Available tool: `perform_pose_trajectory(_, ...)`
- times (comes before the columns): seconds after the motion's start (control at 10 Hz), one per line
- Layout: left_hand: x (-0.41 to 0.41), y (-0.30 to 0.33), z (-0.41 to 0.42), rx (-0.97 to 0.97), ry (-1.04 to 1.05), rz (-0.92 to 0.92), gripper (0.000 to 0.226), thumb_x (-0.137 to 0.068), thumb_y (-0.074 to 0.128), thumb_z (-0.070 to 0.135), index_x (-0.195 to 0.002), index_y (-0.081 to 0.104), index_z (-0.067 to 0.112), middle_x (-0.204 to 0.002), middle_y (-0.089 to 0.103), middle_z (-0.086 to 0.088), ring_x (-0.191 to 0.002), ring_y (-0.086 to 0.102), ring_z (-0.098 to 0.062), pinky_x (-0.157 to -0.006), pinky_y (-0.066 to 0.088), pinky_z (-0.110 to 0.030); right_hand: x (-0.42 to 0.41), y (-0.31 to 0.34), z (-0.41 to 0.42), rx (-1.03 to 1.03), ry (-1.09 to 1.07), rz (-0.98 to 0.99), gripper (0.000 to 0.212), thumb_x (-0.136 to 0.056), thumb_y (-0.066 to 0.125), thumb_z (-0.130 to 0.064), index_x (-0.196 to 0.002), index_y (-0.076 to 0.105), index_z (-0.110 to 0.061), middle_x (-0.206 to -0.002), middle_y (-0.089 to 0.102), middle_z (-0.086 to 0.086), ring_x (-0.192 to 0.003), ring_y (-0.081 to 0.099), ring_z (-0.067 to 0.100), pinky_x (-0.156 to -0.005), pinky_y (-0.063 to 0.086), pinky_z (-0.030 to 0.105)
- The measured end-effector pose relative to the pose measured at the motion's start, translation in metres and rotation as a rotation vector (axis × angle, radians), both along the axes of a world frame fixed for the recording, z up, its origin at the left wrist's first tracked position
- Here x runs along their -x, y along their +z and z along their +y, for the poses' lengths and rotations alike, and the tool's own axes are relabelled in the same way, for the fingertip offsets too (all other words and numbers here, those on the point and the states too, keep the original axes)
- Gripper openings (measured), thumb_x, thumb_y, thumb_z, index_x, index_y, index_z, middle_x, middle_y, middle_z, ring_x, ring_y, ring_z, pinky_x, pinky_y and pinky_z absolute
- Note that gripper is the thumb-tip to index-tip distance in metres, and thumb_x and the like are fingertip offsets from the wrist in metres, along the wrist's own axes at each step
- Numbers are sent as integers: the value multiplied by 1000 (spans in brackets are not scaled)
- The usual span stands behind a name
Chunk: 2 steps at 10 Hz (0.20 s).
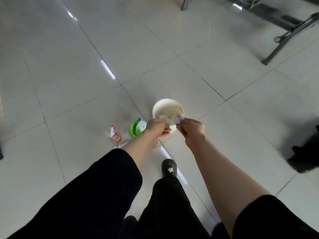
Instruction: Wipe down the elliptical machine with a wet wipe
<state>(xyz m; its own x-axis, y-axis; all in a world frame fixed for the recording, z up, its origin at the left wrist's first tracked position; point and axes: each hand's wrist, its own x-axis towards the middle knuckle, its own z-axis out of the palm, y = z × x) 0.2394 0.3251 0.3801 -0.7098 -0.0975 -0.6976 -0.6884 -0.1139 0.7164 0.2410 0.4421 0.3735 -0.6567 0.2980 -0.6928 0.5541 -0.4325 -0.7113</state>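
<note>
Black sleeves point(96, 195) fill the bottom edge, bare forearms reaching forward from them over a tiled floor point(69, 75). Right hand point(191, 128): grip closed, fingertips pinching a crumpled grey-white wipe point(178, 120) right at the near rim of a white bucket point(168, 105). Left hand point(158, 127): fingers curled, grip sits against the bucket's near-left rim; looks like it holds the rim, but blur keeps me from being sure. Both hands close together, not touching. Bucket stands on the floor, wadded pale wipes point(164, 115) piled inside. Held wipe hangs over the bucket's near edge, above the pile. Just left of the bucket, partly behind the left hand: green pack point(136, 127) with a white label, on the floor. Further left, near it: small clear spray bottle point(115, 136), white-and-red trigger head, lying on its side. A white scrap point(121, 145) pokes out beside the left forearm, below the bottle. Under the arms: black trouser leg and a dark slipper point(169, 168) with a pale star shape on top, planted on a tile joint. Top right, well apart from the hands: dark metal frame point(284, 38) with grey legs on the floor, likely the elliptical base, heavily blurred. Right edge: black object point(305, 156) on the floor, too smeared to identify.
</note>
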Motion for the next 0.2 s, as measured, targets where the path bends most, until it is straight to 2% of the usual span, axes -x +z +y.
perform_pose_trajectory(0.1,72,-1,-5,7,69,-33,14,-96,50,0,-89,60,8,-75,60,-8,-63,59,-16,-71,56,-32,83,-4,0,-14,114,-14,16,-92,60,-1,-108,63,1,-95,57,17,-79,59,27,-74,53,32)
perform_pose_trajectory(0.2,126,5,-4,6,87,-101,17,-95,52,1,-80,56,5,-71,56,-9,-62,56,-18,-66,56,-32,132,8,3,-41,111,-98,5,-94,60,-4,-99,59,-2,-85,50,10,-88,56,28,-73,56,37)
